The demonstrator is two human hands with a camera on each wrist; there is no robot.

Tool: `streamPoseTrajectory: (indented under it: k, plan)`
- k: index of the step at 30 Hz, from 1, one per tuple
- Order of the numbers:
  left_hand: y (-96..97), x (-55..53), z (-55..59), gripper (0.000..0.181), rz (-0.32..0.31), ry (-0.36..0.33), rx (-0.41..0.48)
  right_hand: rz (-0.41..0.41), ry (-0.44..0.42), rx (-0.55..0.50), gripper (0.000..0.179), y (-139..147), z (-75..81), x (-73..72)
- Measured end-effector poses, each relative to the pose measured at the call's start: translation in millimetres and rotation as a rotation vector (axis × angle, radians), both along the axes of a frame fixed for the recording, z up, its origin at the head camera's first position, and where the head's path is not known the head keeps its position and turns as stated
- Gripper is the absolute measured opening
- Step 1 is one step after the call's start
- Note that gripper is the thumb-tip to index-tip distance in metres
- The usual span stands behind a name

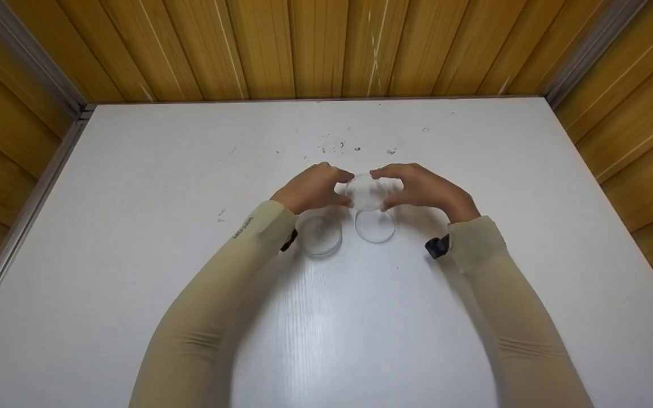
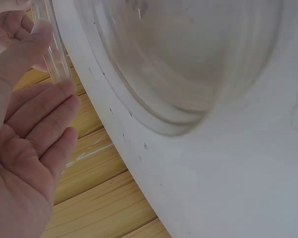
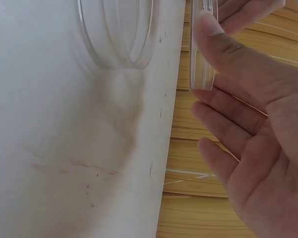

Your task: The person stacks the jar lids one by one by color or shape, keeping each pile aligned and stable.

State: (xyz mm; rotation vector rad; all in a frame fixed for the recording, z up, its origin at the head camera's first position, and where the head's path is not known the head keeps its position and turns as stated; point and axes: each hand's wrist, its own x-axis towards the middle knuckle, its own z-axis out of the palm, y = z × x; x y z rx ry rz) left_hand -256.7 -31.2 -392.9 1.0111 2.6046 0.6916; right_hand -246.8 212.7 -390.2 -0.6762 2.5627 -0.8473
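A clear round petri dish (image 1: 367, 194) is held between both hands, raised off the table. My left hand (image 1: 314, 188) pinches its left edge between thumb and fingers, and the right hand (image 1: 425, 188) grips the opposite edge the same way. Both wrist views show the held dish edge-on, with two walls nested together. Just below it in the head view, a transparent dish part (image 1: 376, 228) lies on the table. Beside the left wrist sits another clear petri dish (image 1: 319, 237), its layered rims filling the top of the left wrist view.
The white table (image 1: 151, 272) has small dark marks (image 1: 335, 146) toward its far side. Wood-patterned panels (image 1: 315, 51) stand along the back and both sides, with metal framing (image 1: 26, 62) at the corners. Black wrist straps (image 1: 437, 247) show under the sleeves.
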Motion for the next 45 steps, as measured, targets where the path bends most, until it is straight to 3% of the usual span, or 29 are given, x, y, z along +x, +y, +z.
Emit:
streamPoseTrajectory:
  k: [16,37,45]
  plan:
    - [8.2,22.6,-3.8,0.047,-0.01,0.029,-0.031,0.052,0.015,-0.006,0.069,10,-4.3,19.4]
    - [16.6,34.3,-11.2,0.046,-0.035,0.067,-0.101,0.083,0.047,-0.054,0.068,16,-16.3,31.9]
    - [15.6,36.0,-12.2,0.038,-0.064,0.096,-0.083,0.085,0.043,-0.056,0.069,16,-18.2,34.0]
